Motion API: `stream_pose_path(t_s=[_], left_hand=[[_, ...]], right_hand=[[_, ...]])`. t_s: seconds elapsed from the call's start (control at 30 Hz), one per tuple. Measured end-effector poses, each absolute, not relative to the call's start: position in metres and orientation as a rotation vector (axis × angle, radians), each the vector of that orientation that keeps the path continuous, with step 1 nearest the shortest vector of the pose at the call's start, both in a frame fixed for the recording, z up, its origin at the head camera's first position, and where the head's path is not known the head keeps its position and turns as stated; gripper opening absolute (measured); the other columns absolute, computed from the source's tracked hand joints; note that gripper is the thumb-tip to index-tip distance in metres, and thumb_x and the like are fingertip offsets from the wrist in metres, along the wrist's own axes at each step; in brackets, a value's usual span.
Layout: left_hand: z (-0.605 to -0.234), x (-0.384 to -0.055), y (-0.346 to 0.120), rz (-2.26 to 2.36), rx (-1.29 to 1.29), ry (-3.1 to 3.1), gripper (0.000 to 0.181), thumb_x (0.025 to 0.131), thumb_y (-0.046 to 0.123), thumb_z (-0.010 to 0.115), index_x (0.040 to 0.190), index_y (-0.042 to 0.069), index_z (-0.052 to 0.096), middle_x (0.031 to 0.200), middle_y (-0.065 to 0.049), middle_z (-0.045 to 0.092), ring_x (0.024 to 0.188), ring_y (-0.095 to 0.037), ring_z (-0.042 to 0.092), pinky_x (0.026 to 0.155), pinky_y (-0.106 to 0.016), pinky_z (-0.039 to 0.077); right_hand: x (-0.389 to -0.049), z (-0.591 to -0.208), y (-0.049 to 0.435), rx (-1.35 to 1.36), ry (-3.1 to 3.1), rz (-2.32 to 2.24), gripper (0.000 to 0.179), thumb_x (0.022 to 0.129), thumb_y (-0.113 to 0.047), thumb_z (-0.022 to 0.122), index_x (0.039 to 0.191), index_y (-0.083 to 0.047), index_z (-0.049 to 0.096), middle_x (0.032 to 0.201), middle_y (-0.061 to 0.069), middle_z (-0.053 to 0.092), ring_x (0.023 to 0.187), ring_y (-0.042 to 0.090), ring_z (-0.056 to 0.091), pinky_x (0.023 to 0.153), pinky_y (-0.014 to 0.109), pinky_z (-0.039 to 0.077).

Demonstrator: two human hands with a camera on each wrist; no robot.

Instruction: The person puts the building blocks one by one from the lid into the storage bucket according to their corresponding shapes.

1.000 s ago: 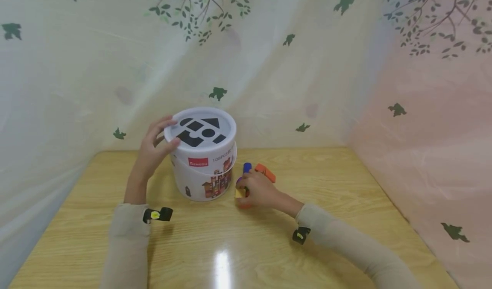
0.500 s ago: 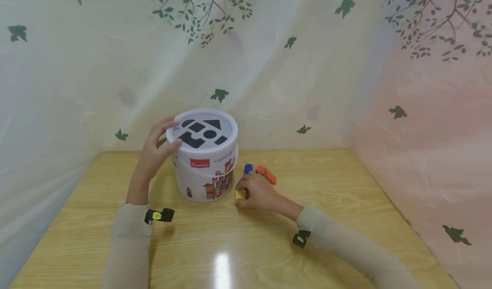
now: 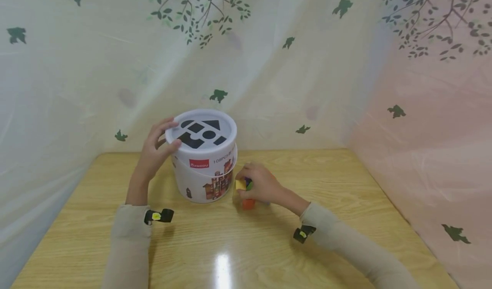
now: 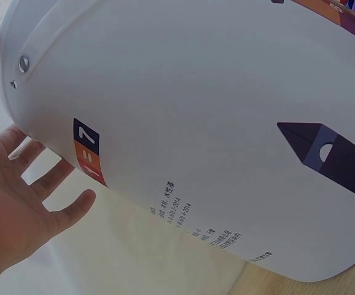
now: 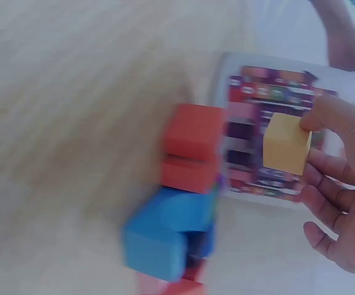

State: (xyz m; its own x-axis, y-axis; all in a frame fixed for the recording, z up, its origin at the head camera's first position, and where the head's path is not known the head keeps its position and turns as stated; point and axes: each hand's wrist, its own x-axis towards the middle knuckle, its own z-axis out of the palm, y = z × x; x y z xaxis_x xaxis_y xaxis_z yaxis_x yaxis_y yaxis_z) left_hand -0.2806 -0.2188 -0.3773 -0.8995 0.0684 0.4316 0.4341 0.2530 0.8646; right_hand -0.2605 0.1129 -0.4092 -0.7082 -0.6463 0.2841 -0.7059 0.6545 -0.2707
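A white lidded bucket [image 3: 201, 188] stands upright on the wooden table, with black shapes on its lid [image 3: 227, 126] and castle pictures on its side. My left hand [image 3: 151, 154] rests on the left of the lid's rim with spread fingers; the left wrist view has relaxed fingers [image 4: 64, 178] by the bucket's edge. Right of the bucket, my right hand [image 3: 265, 185] pinches a yellow block [image 5: 286, 144] between thumb and fingers, held off the table. Beneath and beside it are red blocks [image 5: 194, 132], a blue arched block [image 5: 156, 236] and a partly hidden green piece [image 3: 249, 185].
The wooden table [image 3: 192, 246] runs up to a pale curtain [image 3: 269, 88] printed with leaves and birds, at the back and sides. A thin white handle [image 3: 215, 176] hangs across the bucket's front.
My right hand has lifted the yellow block slightly, and a red block shows below it. The orange and blue pieces behind the hand are now covered. My left hand stays put.
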Motion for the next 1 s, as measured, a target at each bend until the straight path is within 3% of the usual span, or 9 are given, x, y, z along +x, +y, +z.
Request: stream_pose_path(t_s=[0.6, 1.0], left_hand=[[-0.378, -0.281, -0.218, -1.696, -0.476, -2.216, 0.058, 0.094, 0.023, 0.067, 0.149, 0.013, 0.051, 0.165, 0.001, 0.031, 0.149, -0.030, 0.030, 0.121, -0.063, 0.030], [-0.381, -0.284, -0.220, -1.689, -0.464, -2.222, 0.058, 0.094, 0.026, 0.067, 0.148, 0.013, 0.050, 0.165, 0.002, 0.031, 0.149, -0.029, 0.031, 0.121, -0.062, 0.031]], right_hand=[[-0.264, -0.300, 0.106, 1.188, -2.287, 0.706, 0.034, 0.078, -0.022, 0.085, 0.106, -0.006, 0.072, 0.100, 0.005, 0.070, 0.099, 0.021, 0.056, 0.086, 0.035, 0.049], [-0.286, -0.268, 0.067, 1.206, -2.197, 0.667, 0.033, 0.085, -0.024, 0.081, 0.111, -0.005, 0.073, 0.104, 0.007, 0.071, 0.101, 0.024, 0.056, 0.091, 0.038, 0.047]])
